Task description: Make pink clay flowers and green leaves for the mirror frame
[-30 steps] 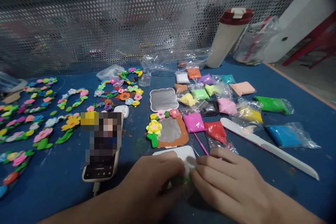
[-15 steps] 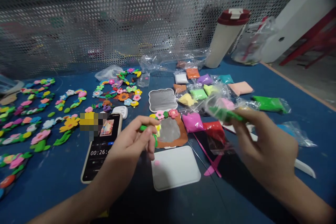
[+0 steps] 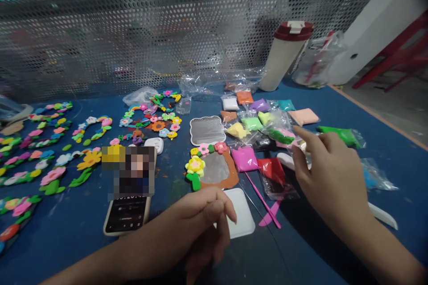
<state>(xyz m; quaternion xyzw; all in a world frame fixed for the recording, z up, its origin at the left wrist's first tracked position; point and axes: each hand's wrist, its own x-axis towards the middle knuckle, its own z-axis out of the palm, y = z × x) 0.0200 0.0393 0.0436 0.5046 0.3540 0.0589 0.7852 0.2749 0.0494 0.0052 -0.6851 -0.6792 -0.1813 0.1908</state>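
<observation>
My left hand [image 3: 207, 218] is closed with curled fingers over the left part of the white board [image 3: 240, 213]; whatever it holds is hidden. Beyond it lies a brown clay frame [image 3: 230, 173] around a clear panel, with pink flowers, a yellow flower [image 3: 195, 166] and a green leaf piece [image 3: 193, 181] along its top and left. My right hand [image 3: 297, 151] is open, thumb and forefinger apart, just right of a green clay packet [image 3: 280, 136] that rests among the other clay bags.
Bagged clay, including magenta [image 3: 245, 159] and red [image 3: 272, 170], lies beyond a pink tool [image 3: 264, 200]. Flowered clay pieces and a phone [image 3: 127, 216] are at left. A tumbler [image 3: 284, 58] stands before the perforated metal panel [image 3: 133, 31].
My right hand has let go of the green packet, now lying on the pink clay bag. My left hand has moved from the brown frame down and right over the white board.
</observation>
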